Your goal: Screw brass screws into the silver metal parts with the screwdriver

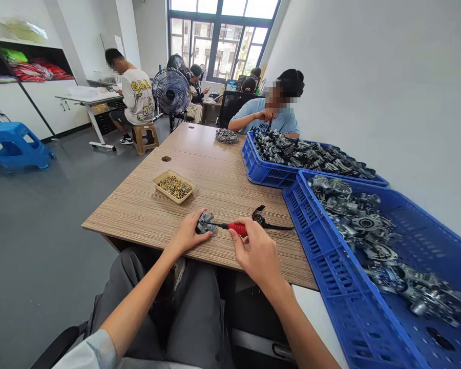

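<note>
My left hand [191, 234] is closed around a small grey metal casting [206, 223], holding it on the wooden table near its front edge. My right hand [256, 251] grips the red handle of a screwdriver [237, 228]. Its dark shaft points left, and the tip meets the casting; the exact spot of contact is too small to make out. Beyond my left hand stands a cream tray [174, 186] of small brass-coloured screws. A black wristwatch [259, 218] lies behind my right hand with its strap stretched out to the right.
A blue crate [311, 236] of metal castings stands to my right, overlapping the table's edge. Behind it sits another blue crate [267, 171] full of parts. Across the table [211, 169] a person in a blue shirt [288, 120] works near a clear bag of parts [226, 136].
</note>
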`<state>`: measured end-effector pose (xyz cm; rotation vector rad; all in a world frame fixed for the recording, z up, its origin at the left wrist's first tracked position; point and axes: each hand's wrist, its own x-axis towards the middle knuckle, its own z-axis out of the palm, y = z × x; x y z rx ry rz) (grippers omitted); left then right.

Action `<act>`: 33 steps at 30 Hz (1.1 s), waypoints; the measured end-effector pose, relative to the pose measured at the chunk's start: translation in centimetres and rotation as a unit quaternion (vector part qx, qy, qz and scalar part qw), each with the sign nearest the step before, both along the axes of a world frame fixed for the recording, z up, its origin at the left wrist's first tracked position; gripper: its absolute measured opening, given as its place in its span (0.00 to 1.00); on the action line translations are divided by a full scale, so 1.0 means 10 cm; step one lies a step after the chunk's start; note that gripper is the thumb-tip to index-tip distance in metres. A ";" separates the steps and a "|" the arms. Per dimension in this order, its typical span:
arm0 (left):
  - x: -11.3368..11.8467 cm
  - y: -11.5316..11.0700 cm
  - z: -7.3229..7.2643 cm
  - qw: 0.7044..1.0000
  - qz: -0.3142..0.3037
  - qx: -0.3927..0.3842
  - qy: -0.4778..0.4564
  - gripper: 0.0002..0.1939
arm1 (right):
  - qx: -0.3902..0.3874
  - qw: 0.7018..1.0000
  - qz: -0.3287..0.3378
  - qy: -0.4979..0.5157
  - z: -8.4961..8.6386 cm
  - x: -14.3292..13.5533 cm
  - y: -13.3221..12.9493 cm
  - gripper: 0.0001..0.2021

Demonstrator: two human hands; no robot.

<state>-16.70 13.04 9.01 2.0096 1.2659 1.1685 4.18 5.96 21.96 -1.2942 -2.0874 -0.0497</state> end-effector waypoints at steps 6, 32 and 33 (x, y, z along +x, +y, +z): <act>0.00 0.01 -0.02 1.000 0.001 0.004 -0.001 0.41 | 0.008 1.000 0.014 -0.012 0.01 -0.01 -0.01 0.05; -0.01 0.03 -0.08 1.000 0.000 0.011 -0.015 0.40 | -0.020 0.995 0.037 -0.085 0.13 0.02 -0.05 0.06; -0.01 0.03 -0.08 1.000 0.000 0.012 -0.016 0.40 | -0.022 0.994 0.052 -0.090 0.14 0.02 -0.05 0.06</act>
